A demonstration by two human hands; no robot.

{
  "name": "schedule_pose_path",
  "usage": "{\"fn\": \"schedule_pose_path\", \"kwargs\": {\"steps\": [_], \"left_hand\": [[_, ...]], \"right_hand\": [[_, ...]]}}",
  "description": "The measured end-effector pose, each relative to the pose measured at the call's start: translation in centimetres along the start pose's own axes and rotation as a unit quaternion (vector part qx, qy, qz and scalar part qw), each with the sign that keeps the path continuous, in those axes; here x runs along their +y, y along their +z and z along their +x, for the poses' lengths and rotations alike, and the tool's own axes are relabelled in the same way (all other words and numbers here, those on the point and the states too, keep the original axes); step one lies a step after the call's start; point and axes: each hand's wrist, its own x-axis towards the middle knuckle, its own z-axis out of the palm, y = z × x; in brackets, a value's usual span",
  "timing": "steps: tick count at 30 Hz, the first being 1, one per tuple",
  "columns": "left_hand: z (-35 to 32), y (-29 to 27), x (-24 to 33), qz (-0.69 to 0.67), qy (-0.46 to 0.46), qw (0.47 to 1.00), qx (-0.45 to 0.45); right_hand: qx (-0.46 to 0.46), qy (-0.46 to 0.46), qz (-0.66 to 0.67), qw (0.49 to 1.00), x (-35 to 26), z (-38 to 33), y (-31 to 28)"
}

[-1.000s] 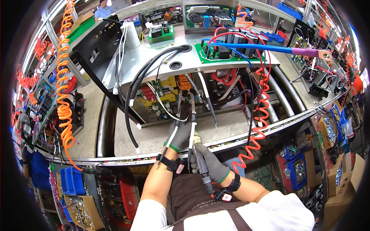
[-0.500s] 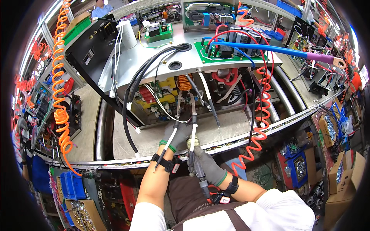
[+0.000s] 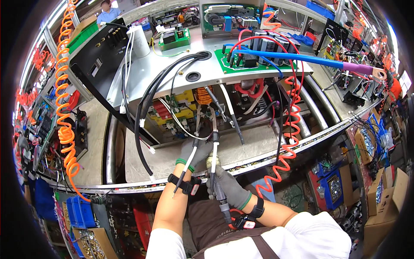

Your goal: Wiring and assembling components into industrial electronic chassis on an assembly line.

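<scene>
The gloved right hand (image 3: 233, 189) curls around a dark handheld driver (image 3: 221, 196), which points up toward the open front of a metal chassis (image 3: 142, 74). The gloved left hand (image 3: 193, 154) reaches to the chassis's lower front; whether its fingers spread or pinch cannot be told. White-sleeved leads (image 3: 214, 151) hang across both hands, below a copper-coloured coil (image 3: 203, 96). Black cables (image 3: 138, 142) loop down at left. The leads hide the left fingertips, and the driver's tip is hard to make out.
</scene>
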Motion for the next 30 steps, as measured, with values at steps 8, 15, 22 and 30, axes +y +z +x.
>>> {"fn": "schedule_pose_path", "kwargs": {"steps": [8,15,22,30], "left_hand": [[0.4,-0.4,-1.5,-0.013,-0.013,1.000,-0.014],[0.3,-1.6,-0.6,0.148,0.028,0.988,-0.014],[0.2,-1.3,-0.7,0.178,0.051,0.983,-0.021],[-2.3,0.8,-0.8,-0.172,0.093,0.975,0.106]], "right_hand": [[-0.017,0.035,-0.007,0.999,0.2,0.6,-0.4],[-0.020,0.016,-0.015,1.000,0.2,0.3,0.0],[-0.015,0.011,-0.030,0.999,0.1,0.3,0.2],[-0.065,0.029,0.004,0.997,-0.9,0.5,-0.1]]}}
